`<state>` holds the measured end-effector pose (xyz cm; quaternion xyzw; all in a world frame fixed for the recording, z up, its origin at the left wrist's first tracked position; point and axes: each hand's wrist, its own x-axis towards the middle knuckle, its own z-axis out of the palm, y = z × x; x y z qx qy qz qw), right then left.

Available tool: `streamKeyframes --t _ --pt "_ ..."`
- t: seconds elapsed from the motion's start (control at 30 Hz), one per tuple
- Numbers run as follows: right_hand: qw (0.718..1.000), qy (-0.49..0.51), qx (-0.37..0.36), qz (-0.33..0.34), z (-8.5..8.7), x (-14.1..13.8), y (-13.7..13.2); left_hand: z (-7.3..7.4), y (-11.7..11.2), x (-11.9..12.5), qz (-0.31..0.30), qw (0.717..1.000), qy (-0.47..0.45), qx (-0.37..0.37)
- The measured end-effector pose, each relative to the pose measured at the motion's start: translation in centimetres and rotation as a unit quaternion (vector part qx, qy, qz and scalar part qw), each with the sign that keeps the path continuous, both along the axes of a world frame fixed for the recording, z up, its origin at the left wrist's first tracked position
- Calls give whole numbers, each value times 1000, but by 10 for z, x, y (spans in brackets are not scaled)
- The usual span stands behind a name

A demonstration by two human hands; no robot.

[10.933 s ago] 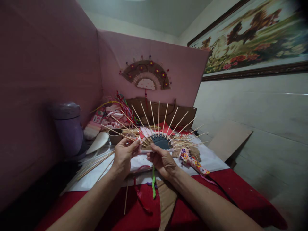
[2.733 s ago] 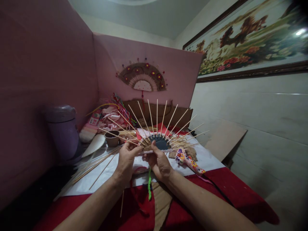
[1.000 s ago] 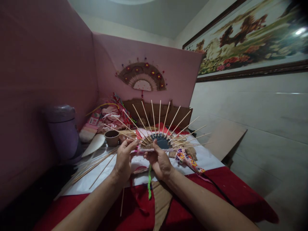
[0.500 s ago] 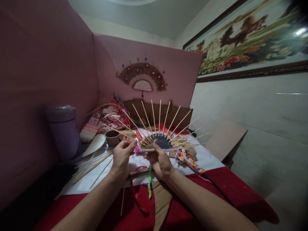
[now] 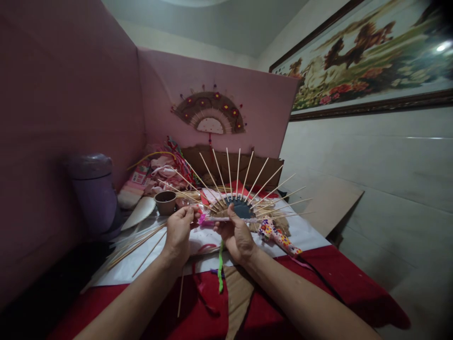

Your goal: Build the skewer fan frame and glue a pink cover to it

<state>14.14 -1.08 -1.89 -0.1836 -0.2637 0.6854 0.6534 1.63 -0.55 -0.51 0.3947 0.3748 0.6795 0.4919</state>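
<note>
My right hand [image 5: 235, 236] grips a half-round fan frame [image 5: 242, 208] by its lower edge, thumb on its dark blue face. Thin wooden sticks [image 5: 230, 172] spread from the curved rim like rays. My left hand [image 5: 180, 231] is by the frame's left end, thumb and fingertips pinched together. Whatever sits in that pinch is too small to make out. Close to those fingertips is a bright pink bit [image 5: 201, 218] at the frame's left corner. A light green fuzzy strip [image 5: 221, 269] hangs below the frame.
A brown cup [image 5: 165, 204], loose sticks [image 5: 136, 245] and a flower-patterned glue gun [image 5: 278, 236] lie around on white paper over red cloth. Pink craft materials [image 5: 163, 170] pile up at the back left, near a purple bin [image 5: 94, 193]. A decorated fan [image 5: 210, 113] hangs on the pink panel.
The fan frame has tilted slightly clockwise and shifted a little to the right. My left fingertips have drawn slightly left, away from its corner. My right hand keeps its grip.
</note>
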Motion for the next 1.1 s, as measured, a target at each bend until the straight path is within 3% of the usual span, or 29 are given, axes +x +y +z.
streamKeyframes --t 0.43,0.53,0.63,0.73,0.8,1.1 --pt "1000 -24 6 -17 -1 2 1 -2 1 3 -15 998 55 -36" --pt "999 -38 -1 -30 -1 3 1 -2 -3 4 -55 994 77 -55" --pt "998 -51 -8 -45 -2 3 1 0 -9 6 -132 986 87 -54" --pt "996 -82 14 -15 -2 1 0 0 -13 9 -212 972 99 -21" --pt "994 -102 29 10 -2 -1 -1 -1 -14 12 -229 968 103 -12" --pt "989 -125 66 36 2 -4 -8 0 -15 16 -213 977 -19 5"
